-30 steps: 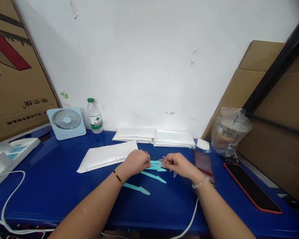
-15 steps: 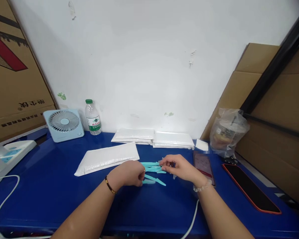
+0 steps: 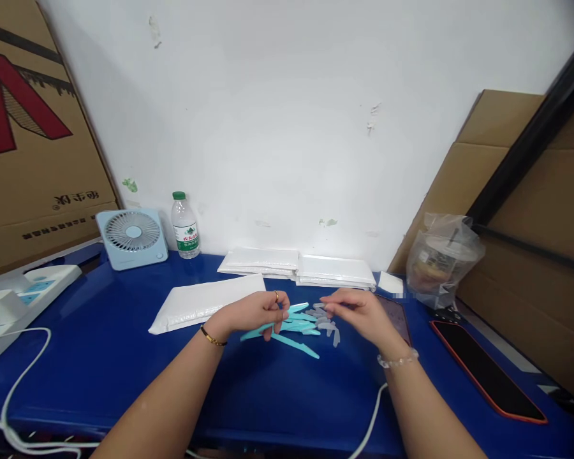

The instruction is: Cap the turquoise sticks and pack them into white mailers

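My left hand (image 3: pixel 256 312) pinches a slim teal eyebrow razor (image 3: pixel 297 308) above the blue table, its end pointing right. Below it lies a loose pile of similar teal razors (image 3: pixel 302 326), with one razor (image 3: pixel 296 344) set apart toward the front. To the right of that pile are several small translucent blade caps (image 3: pixel 333 331). My right hand (image 3: pixel 358 312) is over them, thumb and forefinger closed on what looks like one clear cap (image 3: pixel 319 305); the fingers partly hide it.
A white padded mailer (image 3: pixel 196 303) lies left of my hands. Stacked mailers (image 3: pixel 258 260) line the wall. Further left stand a water bottle (image 3: pixel 185 229), a blue fan (image 3: pixel 132 239) and a power strip (image 3: pixel 52 280). To the right are a phone (image 3: pixel 488 370) and a bagged cup (image 3: pixel 442 261).
My left hand has turned and raised a teal razor from the table. My right hand has shifted off the razors to the clear caps. The view has swung slightly left.
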The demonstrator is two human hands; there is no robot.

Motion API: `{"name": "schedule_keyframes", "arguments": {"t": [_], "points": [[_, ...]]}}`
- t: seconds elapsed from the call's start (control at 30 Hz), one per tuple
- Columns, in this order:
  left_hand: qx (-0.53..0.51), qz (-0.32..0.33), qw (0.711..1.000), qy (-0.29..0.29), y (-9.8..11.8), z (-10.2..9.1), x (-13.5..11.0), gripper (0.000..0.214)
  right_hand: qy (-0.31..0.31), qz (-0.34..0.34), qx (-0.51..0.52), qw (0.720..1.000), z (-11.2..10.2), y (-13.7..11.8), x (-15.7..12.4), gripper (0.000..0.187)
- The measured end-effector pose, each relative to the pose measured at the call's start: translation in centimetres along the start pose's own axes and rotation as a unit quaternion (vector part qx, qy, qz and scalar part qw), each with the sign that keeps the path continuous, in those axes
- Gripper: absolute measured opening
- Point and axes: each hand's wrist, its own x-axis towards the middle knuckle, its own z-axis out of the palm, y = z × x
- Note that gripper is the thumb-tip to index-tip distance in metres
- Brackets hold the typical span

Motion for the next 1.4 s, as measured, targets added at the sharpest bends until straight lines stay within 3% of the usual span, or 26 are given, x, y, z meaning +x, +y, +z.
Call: {"name": "schedule_keyframes", "arguments": {"t": [0.17,0.33,0.73,1.03,1.4], "points": [[0.078,0.047,0.979,0.183,-0.9,-0.1,0.9,0.038,0.081,0.061,0.036,0.994,-0.5,1.0,0.4,0.029],[0.189,0.057,0.948,0.248,-1.0,0.1,1.4,0.024,0.082,0.102,0.171,0.977,0.7,1.7,0.9,0.033],[0.270,0.067,0.931,0.236,-0.9,0.2,1.7,0.022,0.115,0.117,0.213,0.963,2.1,2.1,1.1,0.031],[0.258,0.070,0.934,0.237,-1.0,0.2,1.6,0.022,0.104,0.085,0.164,0.977,2.0,2.5,1.0,0.028],[0.258,0.083,0.937,0.221,-0.8,1.1,2.1,0.022,0.029,0.079,0.148,0.985,3.5,2.3,1.0,0.034]]}}
